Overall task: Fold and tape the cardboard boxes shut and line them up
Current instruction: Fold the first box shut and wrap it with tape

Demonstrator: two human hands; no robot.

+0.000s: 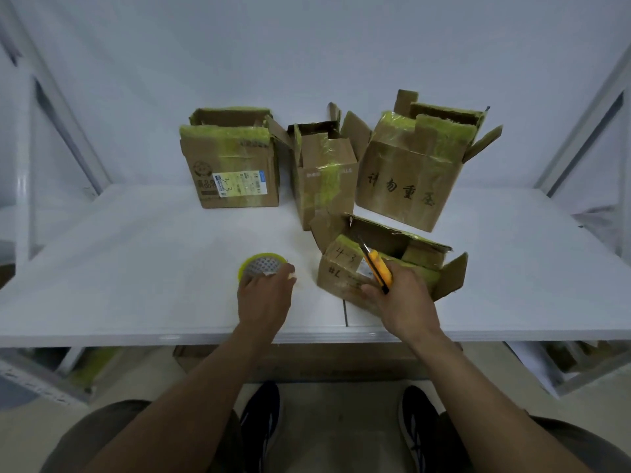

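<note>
Flaps stand open on the small box (338, 264), which sits on the white tabletop (153, 268) near its front edge, a little right of the middle. It is turned at an angle, and "4-3" and "#7" are handwritten on its near face. Yellow-green tape shows along its upper edges, and its right flap hangs outward.

The right hand (404, 295) is at the near side of this box. Its fingers are curled round the handle of a yellow utility knife (377, 268), whose dark tip points away from the person, over the open top of the box. Whether the blade is out cannot be told.

Just left of the small box, apart from it, a tape roll (261, 264) with a yellow-green rim lies flat on the tabletop. The left hand (263, 295) grips it from the near side, fingers bent over its edge.

Three more cardboard boxes stand in a rough row toward the back edge, all with open tops and patches of yellow-green tape. The labelled box (235, 165) at the left carries a white shipping label. The narrow box (324, 175) in the middle stands just behind the small box. The large box (409, 179) at the right is turned at an angle, with dark handwritten characters on its front face.

Below the front edge, dark shoes (261, 421) rest on the floor.
</note>
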